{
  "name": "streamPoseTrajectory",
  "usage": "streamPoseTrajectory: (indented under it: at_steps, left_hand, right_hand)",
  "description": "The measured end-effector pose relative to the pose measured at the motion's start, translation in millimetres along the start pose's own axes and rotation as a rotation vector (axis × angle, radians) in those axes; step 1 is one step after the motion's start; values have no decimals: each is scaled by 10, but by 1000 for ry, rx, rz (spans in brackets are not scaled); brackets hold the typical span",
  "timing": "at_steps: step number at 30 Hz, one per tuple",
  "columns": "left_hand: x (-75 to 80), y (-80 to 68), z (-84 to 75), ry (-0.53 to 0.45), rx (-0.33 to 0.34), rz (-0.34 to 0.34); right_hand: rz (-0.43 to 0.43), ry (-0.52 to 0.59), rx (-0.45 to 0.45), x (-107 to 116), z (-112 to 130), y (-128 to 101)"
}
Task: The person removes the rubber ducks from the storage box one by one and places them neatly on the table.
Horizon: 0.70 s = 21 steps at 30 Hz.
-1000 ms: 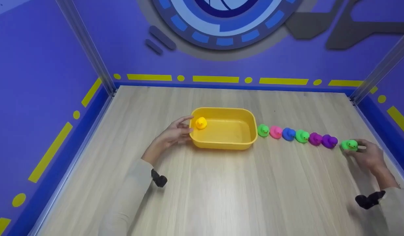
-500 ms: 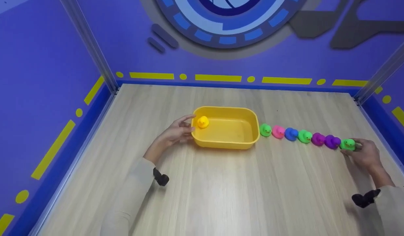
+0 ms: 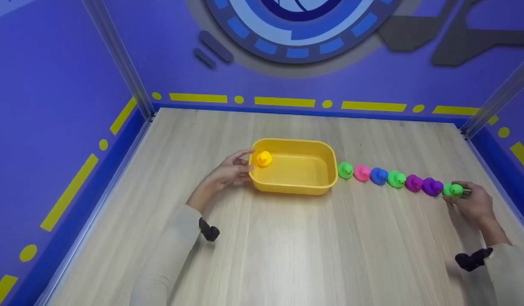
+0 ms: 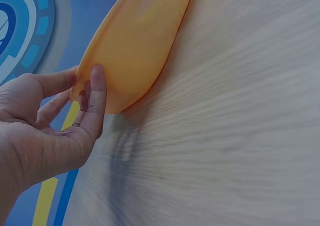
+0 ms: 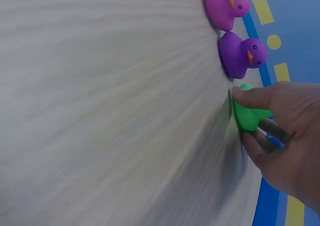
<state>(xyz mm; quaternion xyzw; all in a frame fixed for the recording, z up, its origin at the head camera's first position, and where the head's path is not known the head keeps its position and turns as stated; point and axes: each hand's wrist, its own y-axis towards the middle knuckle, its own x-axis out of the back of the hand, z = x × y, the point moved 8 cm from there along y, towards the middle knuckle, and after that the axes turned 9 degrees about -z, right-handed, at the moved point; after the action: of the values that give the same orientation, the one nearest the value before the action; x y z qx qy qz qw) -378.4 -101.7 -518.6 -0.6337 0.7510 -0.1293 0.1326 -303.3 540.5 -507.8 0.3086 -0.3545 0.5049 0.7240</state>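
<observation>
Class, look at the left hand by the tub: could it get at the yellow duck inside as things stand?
Probably yes. The left hand touches the yellow tub at the end where the yellow duck sits, just over the low rim; the tub is open-topped and nothing covers the duck.

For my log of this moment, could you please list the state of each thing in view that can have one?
Yellow tub: upright on the table, one duck inside.
Yellow duck: upright in the tub's left end.
Row of six ducks: upright on the table, right of the tub.
End green duck: on the table, pinched.
Left hand: fingers touching the tub's left wall.
Right hand: pinching the end green duck.
</observation>
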Motion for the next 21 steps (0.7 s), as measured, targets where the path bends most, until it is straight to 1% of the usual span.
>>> streamPoseTrajectory:
  at_steps: [3,9,16,21]
  left_hand:
    - [4,2,0,-3,4,-6]
    - [-9,3,11,7,11,-14]
    - [7,12,29,4,20,-25]
    - [14,6,20,2,19,-27]
  right_hand:
    - [16,11,-11,-19,3,2]
    - [34,12,12,-22,23,-11]
    - [63,66,-2,-61,30,-16]
    - [75,77,-7,-32,32,-24]
